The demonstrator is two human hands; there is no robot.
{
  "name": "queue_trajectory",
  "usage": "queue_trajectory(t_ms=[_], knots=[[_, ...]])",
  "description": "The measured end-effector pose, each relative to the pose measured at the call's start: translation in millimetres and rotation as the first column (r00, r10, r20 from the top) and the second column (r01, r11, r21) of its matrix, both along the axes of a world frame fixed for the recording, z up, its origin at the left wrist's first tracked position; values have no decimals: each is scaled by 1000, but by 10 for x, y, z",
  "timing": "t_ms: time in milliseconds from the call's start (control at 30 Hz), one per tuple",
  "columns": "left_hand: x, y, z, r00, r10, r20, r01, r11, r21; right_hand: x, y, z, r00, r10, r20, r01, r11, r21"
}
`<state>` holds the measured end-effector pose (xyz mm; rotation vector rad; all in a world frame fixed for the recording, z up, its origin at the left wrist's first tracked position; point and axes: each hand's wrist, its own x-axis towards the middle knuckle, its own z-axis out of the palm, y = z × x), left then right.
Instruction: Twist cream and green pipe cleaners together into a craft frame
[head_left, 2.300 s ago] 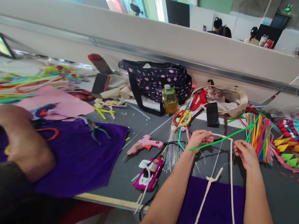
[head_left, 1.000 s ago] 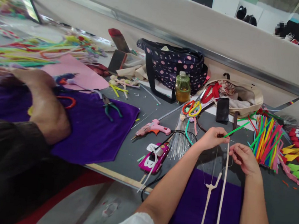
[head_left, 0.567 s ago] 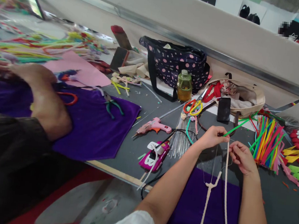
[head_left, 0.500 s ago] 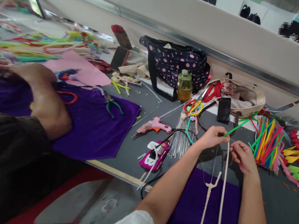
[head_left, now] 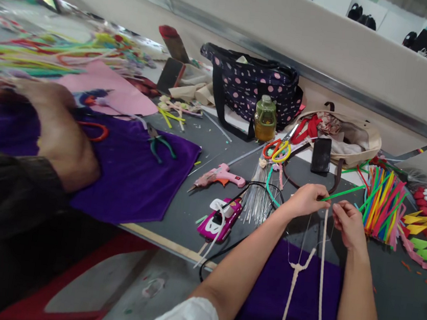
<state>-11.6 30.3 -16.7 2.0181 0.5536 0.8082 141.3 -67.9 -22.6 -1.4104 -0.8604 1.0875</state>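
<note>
My left hand (head_left: 312,199) is closed in a pinch at the top of a long cream fuzzy strip, probably a pipe cleaner (head_left: 322,280), which hangs down. A green strip (head_left: 344,193) sticks out from the same fingertips towards the right. Close beside it, my right hand (head_left: 347,221) pinches at a thin wire, though its fingertips partly hide the grip. Below the hands is a forked wire stem (head_left: 291,292) wrapped in cream, with bare thin wires running up from its branches. A purple cloth (head_left: 261,309) is underneath.
Left of my hands lie a pink glue gun (head_left: 221,176), a magenta holder (head_left: 220,220), bare wires (head_left: 259,196) and scissors (head_left: 282,151). Coloured strips (head_left: 381,205) lie right. Behind stand a bottle (head_left: 265,118), phone (head_left: 321,156) and bag (head_left: 244,89). A co-worker's arm (head_left: 62,137) is left.
The cream strip's lower end has swung slightly right. The green strip has tilted flatter and lower, and my right hand's fingers are drawn closer together. The view has shifted slightly.
</note>
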Motion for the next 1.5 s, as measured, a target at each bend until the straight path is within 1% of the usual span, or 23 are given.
queue_trajectory(t_ms=[67, 100, 167, 233, 267, 333, 433, 533, 733, 800, 867, 933, 1033, 1100, 1133, 1200, 1233, 1300, 1367, 1433, 1500], knots=[[4, -31, 24, 999, 12, -52, -11, 1000, 30, 3, 1, -11, 998, -1, 67, 0, 1000, 21], [7, -45, 34, 997, 23, -79, -19, 999, 45, 4, 0, -15, 991, -12, 130, 6, 999, 43], [16, -61, 42, 991, 53, -120, -44, 996, 73, 3, -1, -21, 957, -60, 283, 33, 994, 102], [24, -58, 36, 990, 82, -118, -73, 995, 74, 1, -3, -20, 923, -116, 367, 67, 987, 144], [26, -49, 28, 991, 90, -102, -84, 995, 58, 3, -6, -16, 925, -128, 358, 82, 986, 143], [24, -20, 7, 994, 92, -64, -93, 996, 2, 18, -17, -1, 959, -109, 262, 87, 992, 93], [9, 25, -23, 996, 75, -37, -78, 994, -79, 60, -45, 32, 993, -16, 114, 14, 1000, 12], [-9, 51, -36, 999, 45, -8, -46, 993, -106, 90, -68, 54, 998, 42, 54, -42, 999, -6], [-41, 60, -20, 1000, -5, 17, 7, 990, -143, 78, -66, 54, 998, 56, 25, -57, 998, 36], [-49, 61, -13, 1000, -4, 20, 7, 988, -152, 78, -64, 64, 999, 46, 1, -46, 999, 25], [-51, 60, -6, 1000, -11, 20, 13, 989, -150, 84, -67, 73, 998, 64, -12, -64, 998, -10], [-48, 56, 1, 1000, -17, 17, 19, 990, -143, 86, -72, 72, 990, 141, -11, -141, 988, -67], [-41, 49, 13, 1000, -3, 18, 5, 991, -135, 68, -71, 43, 955, 297, 12, -292, 943, -162], [-38, 46, 17, 1000, 9, 22, -6, 991, -133, 49, -61, 11, 934, 351, 64, -333, 922, -198], [-38, 46, 18, 1000, 13, 24, -10, 991, -133, 43, -53, -7, 928, 354, 112, -329, 924, -195], [-39, 47, 18, 1000, 11, 26, -8, 991, -132, 46, -34, -42, 911, 325, 252, -292, 943, -159], [-40, 47, 18, 1000, 9, 24, -6, 991, -132, 54, -24, -59, 896, 286, 339, -258, 958, -127], [-42, 46, 17, 1000, 5, 17, -3, 991, -133, 78, -7, -92, 845, 164, 509, -158, 986, -55], [-44, 40, 17, 1000, 0, 13, 2, 991, -135, 93, 5, -117, 791, 9, 612, -33, 999, 28], [-45, 30, 18, 1000, -14, 22, 17, 991, -132, 84, 12, -124, 781, -136, 609, 80, 990, 119], [-43, 18, 22, 999, -30, 32, 34, 991, -126, 52, 15, -107, 819, -242, 520, 160, 967, 198]])
